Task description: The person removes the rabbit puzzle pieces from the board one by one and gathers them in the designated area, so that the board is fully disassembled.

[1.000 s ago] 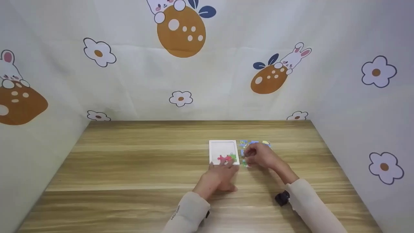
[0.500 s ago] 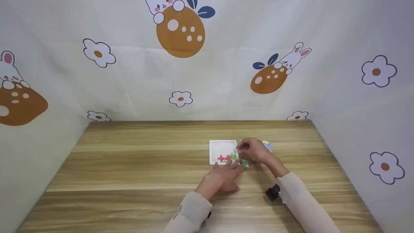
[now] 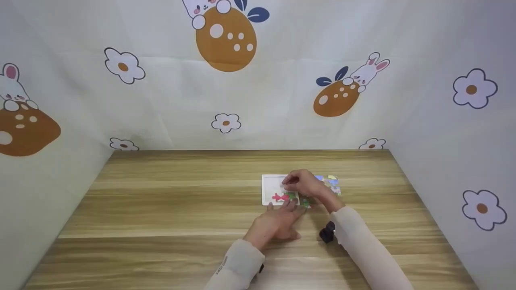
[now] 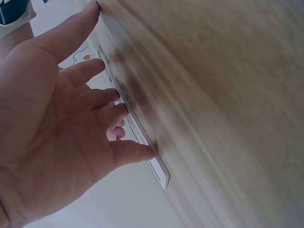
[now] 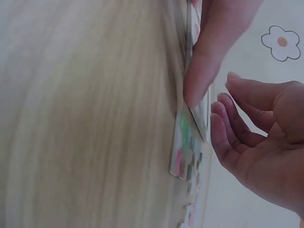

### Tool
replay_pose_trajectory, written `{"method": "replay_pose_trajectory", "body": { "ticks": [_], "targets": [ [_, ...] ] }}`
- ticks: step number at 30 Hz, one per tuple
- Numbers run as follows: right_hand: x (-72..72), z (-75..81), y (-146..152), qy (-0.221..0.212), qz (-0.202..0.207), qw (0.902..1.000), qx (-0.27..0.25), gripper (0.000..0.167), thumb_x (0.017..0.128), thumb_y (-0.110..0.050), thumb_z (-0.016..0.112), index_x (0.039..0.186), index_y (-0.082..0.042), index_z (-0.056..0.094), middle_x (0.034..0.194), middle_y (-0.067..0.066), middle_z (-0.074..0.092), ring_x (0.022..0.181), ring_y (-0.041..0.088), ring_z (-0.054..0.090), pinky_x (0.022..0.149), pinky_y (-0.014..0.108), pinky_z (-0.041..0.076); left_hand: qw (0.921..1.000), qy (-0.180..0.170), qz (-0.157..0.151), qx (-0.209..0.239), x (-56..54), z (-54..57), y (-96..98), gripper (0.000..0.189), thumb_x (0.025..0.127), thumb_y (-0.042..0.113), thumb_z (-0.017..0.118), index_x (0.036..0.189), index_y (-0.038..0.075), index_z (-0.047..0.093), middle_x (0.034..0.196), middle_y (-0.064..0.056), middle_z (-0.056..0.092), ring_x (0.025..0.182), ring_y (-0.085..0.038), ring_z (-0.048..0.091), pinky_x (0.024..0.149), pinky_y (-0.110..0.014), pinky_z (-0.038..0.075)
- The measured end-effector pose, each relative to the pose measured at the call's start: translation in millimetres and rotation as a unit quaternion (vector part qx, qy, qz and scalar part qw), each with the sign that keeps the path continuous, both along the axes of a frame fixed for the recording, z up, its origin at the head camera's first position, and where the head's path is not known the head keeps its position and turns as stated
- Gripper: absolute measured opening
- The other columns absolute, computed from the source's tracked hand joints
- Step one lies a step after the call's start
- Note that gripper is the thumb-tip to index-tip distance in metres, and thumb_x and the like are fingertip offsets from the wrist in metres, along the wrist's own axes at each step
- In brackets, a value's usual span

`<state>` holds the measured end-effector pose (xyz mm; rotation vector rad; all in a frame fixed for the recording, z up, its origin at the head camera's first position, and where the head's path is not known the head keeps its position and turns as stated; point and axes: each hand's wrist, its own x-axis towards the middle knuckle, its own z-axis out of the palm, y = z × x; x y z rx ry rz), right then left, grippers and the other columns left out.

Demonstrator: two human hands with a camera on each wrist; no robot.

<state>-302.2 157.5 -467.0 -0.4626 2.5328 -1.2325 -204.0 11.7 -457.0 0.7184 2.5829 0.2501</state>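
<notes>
A white square puzzle tray [image 3: 264,189] lies on the table with red puzzle pieces [image 3: 277,197] and a green piece [image 3: 291,195] along its near side. My left hand [image 3: 276,221] rests at the tray's near edge, fingers spread; in the left wrist view, fingertips of the left hand [image 4: 61,109] touch the tray's rim [image 4: 159,168]. My right hand [image 3: 304,183] is over the tray's right part, thumb and fingers drawn together in a pinch on a small puzzle piece that is mostly hidden. The right wrist view has the right hand [image 5: 266,133] beside the tray edge.
Loose puzzle pieces [image 3: 332,181] lie on the wooden table [image 3: 161,201] right of the tray, partly covered by the right arm. A green and pink piece [image 5: 183,147] sits close to the tray's corner. A patterned curtain [image 3: 278,88] stands behind the table.
My right hand has moved left from the loose pieces to above the tray, fingers pinched. The left hand has slid slightly right along the tray's near edge.
</notes>
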Motion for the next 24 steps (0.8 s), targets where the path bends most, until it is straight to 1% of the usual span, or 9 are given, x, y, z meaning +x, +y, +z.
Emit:
{"method": "replay_pose_trajectory", "body": {
  "ticks": [6, 10, 13, 20, 24],
  "targets": [
    [-3.0, -4.9, -3.2, -0.012, 0.008, 0.9997, 0.020, 0.013, 0.091, -0.008, 0.072, 0.102, -0.002, 0.075, 0.098, 0.012, 0.073, 0.086, 0.014, 0.064, 0.079, 0.026, 0.053, 0.9999, 0.003, -0.004, 0.012, 0.6, -1.4, 0.1, 0.079, 0.094, 0.043, 0.067, 0.160, 0.027, 0.026, 0.170, -0.002, 0.015, 0.158, -0.019, 0.013, 0.124, -0.061, 0.020],
    [-3.3, -4.6, -3.1, -0.019, 0.023, 0.9990, 0.034, 0.012, 0.090, -0.008, 0.073, 0.100, -0.002, 0.075, 0.094, 0.011, 0.073, 0.082, 0.013, 0.062, 0.073, 0.023, 0.050, 0.9998, 0.007, -0.007, 0.015, 1.9, -2.4, -1.3, 0.078, 0.094, 0.042, 0.067, 0.160, 0.028, 0.027, 0.170, -0.003, 0.017, 0.157, -0.018, 0.015, 0.123, -0.062, 0.021],
    [-3.1, -4.1, -2.6, -0.013, 0.037, 0.9984, 0.041, 0.009, 0.090, -0.006, 0.072, 0.097, -0.002, 0.076, 0.091, 0.011, 0.074, 0.079, 0.012, 0.061, 0.070, 0.022, 0.049, 0.9998, 0.005, -0.006, 0.018, 2.0, -2.0, -2.0, 0.079, 0.093, 0.041, 0.068, 0.159, 0.028, 0.028, 0.170, -0.003, 0.017, 0.157, -0.019, 0.016, 0.123, -0.062, 0.022],
    [-2.9, -2.5, -3.1, -0.012, 0.055, 0.9972, 0.048, 0.007, 0.088, -0.002, 0.073, 0.093, -0.002, 0.078, 0.088, 0.010, 0.076, 0.076, 0.011, 0.061, 0.069, 0.021, 0.050, 0.9998, -0.005, 0.001, 0.017, -0.1, 0.5, -1.8, 0.081, 0.091, 0.041, 0.071, 0.159, 0.026, 0.029, 0.169, -0.002, 0.019, 0.157, -0.017, 0.018, 0.123, -0.061, 0.022],
    [-2.8, -2.3, -2.4, -0.016, 0.065, 0.9968, 0.043, 0.007, 0.087, 0.000, 0.073, 0.093, -0.001, 0.078, 0.086, 0.011, 0.076, 0.073, 0.010, 0.061, 0.066, 0.021, 0.050, 0.9999, -0.003, 0.000, 0.013, 0.2, 1.3, -1.7, 0.080, 0.091, 0.041, 0.072, 0.158, 0.026, 0.031, 0.169, -0.002, 0.021, 0.156, -0.016, 0.019, 0.123, -0.060, 0.022]
  ]
}}
